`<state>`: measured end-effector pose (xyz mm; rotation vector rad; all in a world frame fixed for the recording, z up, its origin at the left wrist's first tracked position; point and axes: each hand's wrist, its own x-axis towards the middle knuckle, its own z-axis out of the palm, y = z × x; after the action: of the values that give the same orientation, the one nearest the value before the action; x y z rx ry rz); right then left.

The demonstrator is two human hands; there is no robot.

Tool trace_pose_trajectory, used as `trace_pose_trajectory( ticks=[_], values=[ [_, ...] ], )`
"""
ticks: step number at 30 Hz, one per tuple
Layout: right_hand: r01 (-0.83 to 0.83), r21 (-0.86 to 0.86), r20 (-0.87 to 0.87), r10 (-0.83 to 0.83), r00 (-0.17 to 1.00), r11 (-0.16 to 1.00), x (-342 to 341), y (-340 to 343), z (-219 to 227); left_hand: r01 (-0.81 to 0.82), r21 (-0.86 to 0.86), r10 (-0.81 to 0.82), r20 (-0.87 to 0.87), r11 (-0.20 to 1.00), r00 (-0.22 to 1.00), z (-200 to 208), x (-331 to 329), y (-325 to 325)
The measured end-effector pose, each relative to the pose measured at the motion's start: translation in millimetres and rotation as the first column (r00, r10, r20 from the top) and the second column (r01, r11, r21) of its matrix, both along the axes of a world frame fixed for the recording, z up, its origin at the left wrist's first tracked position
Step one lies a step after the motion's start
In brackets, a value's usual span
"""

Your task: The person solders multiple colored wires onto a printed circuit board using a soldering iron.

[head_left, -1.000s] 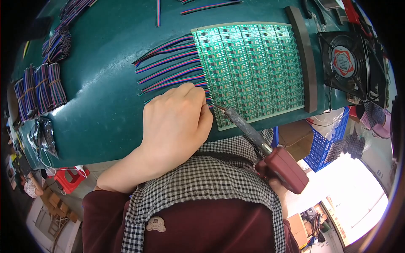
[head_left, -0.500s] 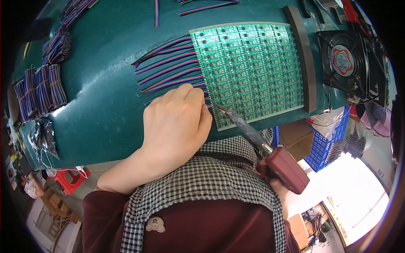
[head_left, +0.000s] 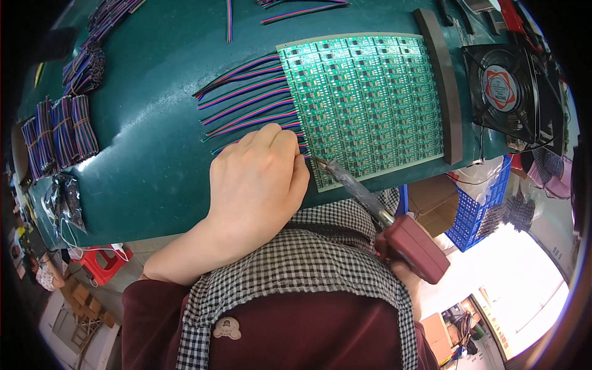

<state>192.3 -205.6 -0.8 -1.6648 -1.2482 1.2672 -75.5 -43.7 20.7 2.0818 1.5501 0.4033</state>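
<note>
A green circuit board panel (head_left: 370, 105) lies on the table, covered with rows of small chips. Several multicoloured ribbon wires (head_left: 246, 102) stick out from its left edge. My left hand (head_left: 259, 172) is closed at the panel's lower left edge, its fingertips pinching a ribbon wire whose end shows beside the thumb. In my right hand (head_left: 404, 271), mostly hidden behind the handle, is a dark red soldering iron (head_left: 416, 250). The iron's tip touches or nearly touches the panel's left edge, right by my left fingertips.
A dark bar (head_left: 443, 86) lies along the panel's right edge, with a black fan (head_left: 499, 89) beyond it. Bundles of ribbon wire (head_left: 61, 132) and a plastic bag (head_left: 63, 200) sit at the table's left. Below the table are a blue basket (head_left: 472, 213) and a red stool (head_left: 105, 262).
The soldering iron has shifted slightly left, its tip coming nearer to the wire end. My left hand stays almost where it was.
</note>
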Motion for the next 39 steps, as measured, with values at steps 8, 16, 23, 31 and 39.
trace_pose_trajectory(
  ticks=[8, 16, 23, 31, 39],
  values=[
    [0.228, -0.093, -0.351, -0.246, 0.903, 0.969, -17, 18, 23, 0.012, -0.028, -0.012, -0.007, 1.000, 1.000, 3, -1, 1],
    [0.343, 0.063, -0.389, -0.294, 0.873, 0.937, -16, 25, 14, 0.256, -0.051, -0.261, -0.194, 0.965, 0.946, 22, -3, 21],
    [0.467, 0.070, -0.359, -0.414, 0.836, 0.882, -18, 19, 13, 0.293, 0.393, -0.270, -0.116, 0.871, 0.956, -8, 15, 148],
    [0.454, 0.087, -0.371, -0.394, 0.841, 0.887, -19, 19, 14, 0.286, 0.469, -0.243, -0.150, 0.836, 0.958, -24, 22, 172],
    [0.430, 0.052, -0.382, -0.379, 0.843, 0.902, -18, 15, 17, 0.182, 0.043, -0.187, 0.295, 0.982, 0.937, 34, -11, 85]
  ],
)
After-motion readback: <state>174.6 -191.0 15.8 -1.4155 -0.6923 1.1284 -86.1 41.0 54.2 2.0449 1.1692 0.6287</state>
